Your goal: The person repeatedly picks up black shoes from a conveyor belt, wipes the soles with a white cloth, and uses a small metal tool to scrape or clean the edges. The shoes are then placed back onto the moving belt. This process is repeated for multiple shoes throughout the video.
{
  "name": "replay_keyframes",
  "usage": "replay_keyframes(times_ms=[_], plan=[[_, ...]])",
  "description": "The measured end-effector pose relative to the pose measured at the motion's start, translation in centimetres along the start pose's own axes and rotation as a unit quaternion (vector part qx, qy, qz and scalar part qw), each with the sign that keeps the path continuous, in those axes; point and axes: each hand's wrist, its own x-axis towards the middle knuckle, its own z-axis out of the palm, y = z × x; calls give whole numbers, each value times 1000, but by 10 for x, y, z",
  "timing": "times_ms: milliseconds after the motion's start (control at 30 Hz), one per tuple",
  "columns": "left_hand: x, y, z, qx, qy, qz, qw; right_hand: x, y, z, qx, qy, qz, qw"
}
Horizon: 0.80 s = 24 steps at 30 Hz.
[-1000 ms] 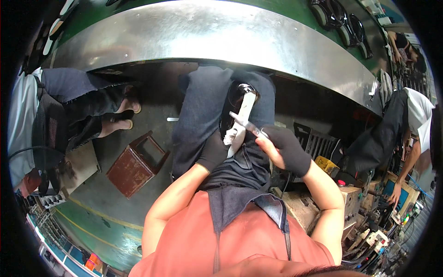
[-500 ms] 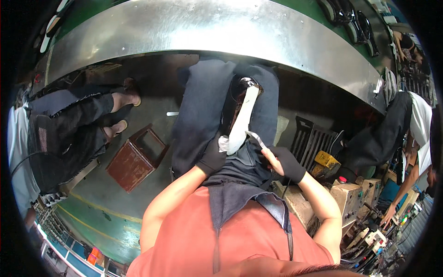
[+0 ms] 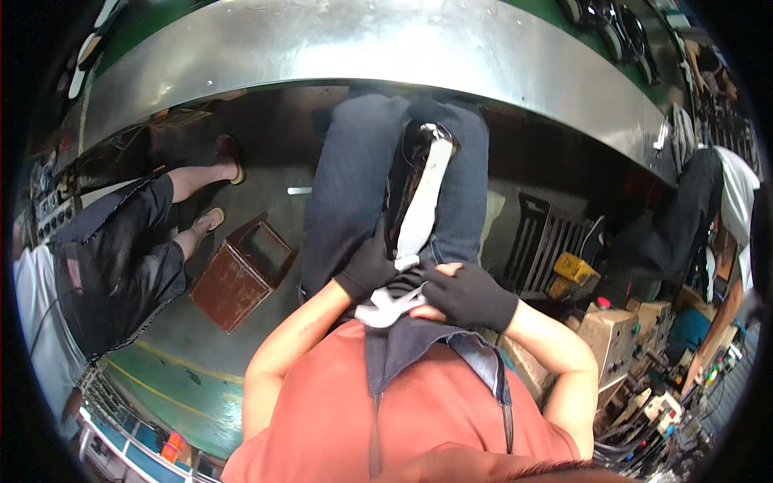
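Here the right hand (image 3: 473, 298) is clutching a pale metal tool (image 3: 386, 307) in curled fingers (the tool is blurring badly), just above the waist. The black shoe (image 3: 421, 213) is lying pale-sole-up between the thighs (image 3: 350, 177), its glossy end pointing away. The left hand (image 3: 367, 266) is pressing close by the near end, fingers partly hiding; whether they're gripping anything, I cannot tell.

Light seems to fall from above, throwing broad white glare across the steel desk (image 3: 354, 44) and a pale sheen on the green floor (image 3: 225, 427); deep shadow fills the space beneath the desk. The silvery tool (image 3: 385, 311) looks smeared. Fisheye distortion bows straight edges, and blackness swallows the corners.
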Motion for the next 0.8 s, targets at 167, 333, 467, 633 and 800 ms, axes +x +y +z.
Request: replay_keyframes(times_ms=[167,333,467,633,800], plan=[[-5,9,0,-1,-27,-54,998,-23,24,21,-122,-90,150,977],[4,42,-13,-69,-57,-131,987,-12,5,28,-44,11,45,998],[-3,24,-8,-2,-62,-84,994,-33,21,31,-114,-26,139,983],[-11,21,-9,15,-41,-115,992,-35,25,49,-74,32,138,987],[-24,86,-87,191,-74,-21,979,-85,25,16,-27,25,184,982]])
